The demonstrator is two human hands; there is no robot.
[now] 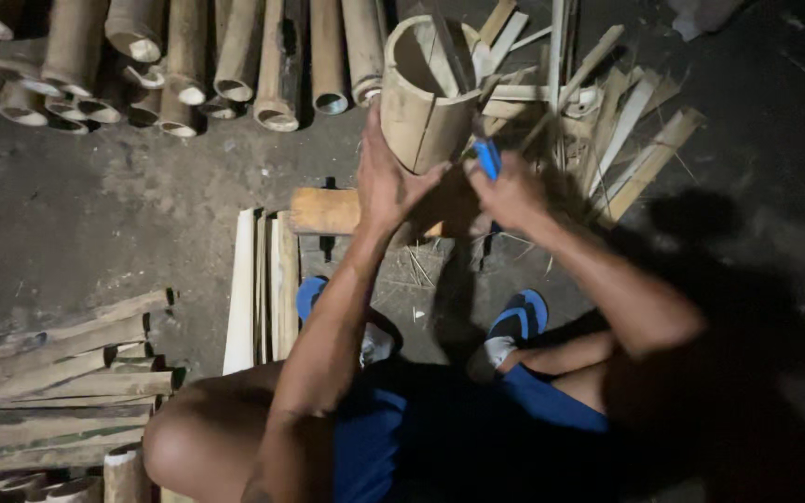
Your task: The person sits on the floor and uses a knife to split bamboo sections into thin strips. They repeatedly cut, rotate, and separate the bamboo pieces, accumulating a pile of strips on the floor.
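I observe my left hand (386,182) wrapped around the bamboo section (426,93), upright at twelve o'clock. My right hand (507,194), at two o'clock, has its fingers closed on a blue-handled tool (487,156). Split strips (258,284) lie at nine o'clock.

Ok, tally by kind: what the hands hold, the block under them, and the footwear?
Bamboo tube, in left hand: 1
Blue-handled tool, in right hand: 1
Wooden block: 1
Blue sandals: 2
Total: 5
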